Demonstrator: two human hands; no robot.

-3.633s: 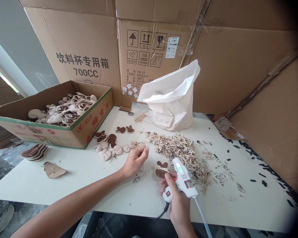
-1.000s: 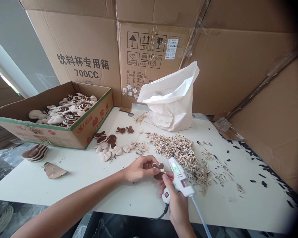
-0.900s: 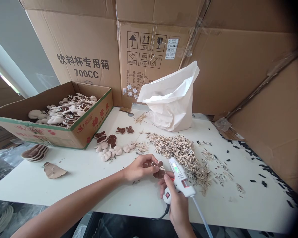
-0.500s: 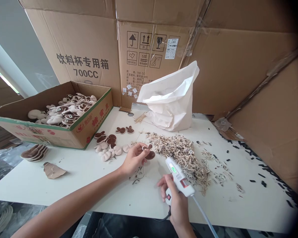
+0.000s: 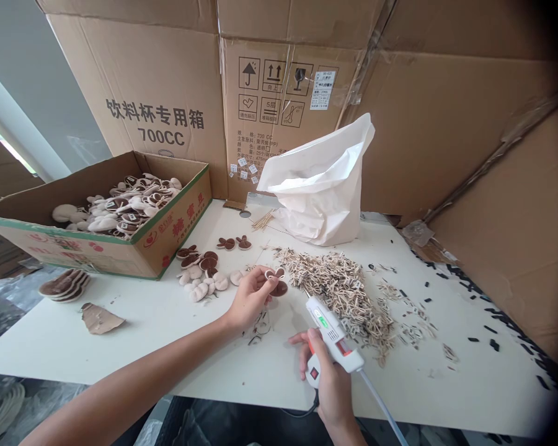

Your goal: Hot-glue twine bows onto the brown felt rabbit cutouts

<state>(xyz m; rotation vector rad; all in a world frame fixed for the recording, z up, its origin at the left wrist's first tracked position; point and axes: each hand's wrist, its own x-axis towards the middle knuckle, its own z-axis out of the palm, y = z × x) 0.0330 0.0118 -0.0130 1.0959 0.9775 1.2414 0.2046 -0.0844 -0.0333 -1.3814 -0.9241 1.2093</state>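
Above the left hand (image 5: 250, 301), a brown-and-cream rabbit-eared fabric ornament (image 5: 279, 288) is pinched firmly by the fingertips, kept steady, while a hot glue gun (image 5: 333, 334) is gripped closed in the right hand (image 5: 328, 378), just beside a pile of small tan bows (image 5: 339, 291).

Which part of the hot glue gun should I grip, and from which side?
Grip the handle of the hot glue gun with the red switch, as the right hand does, coming from the near side. The handle drops toward the person, while the nozzle points away and the glue stick trails out the rear, so avoid both.
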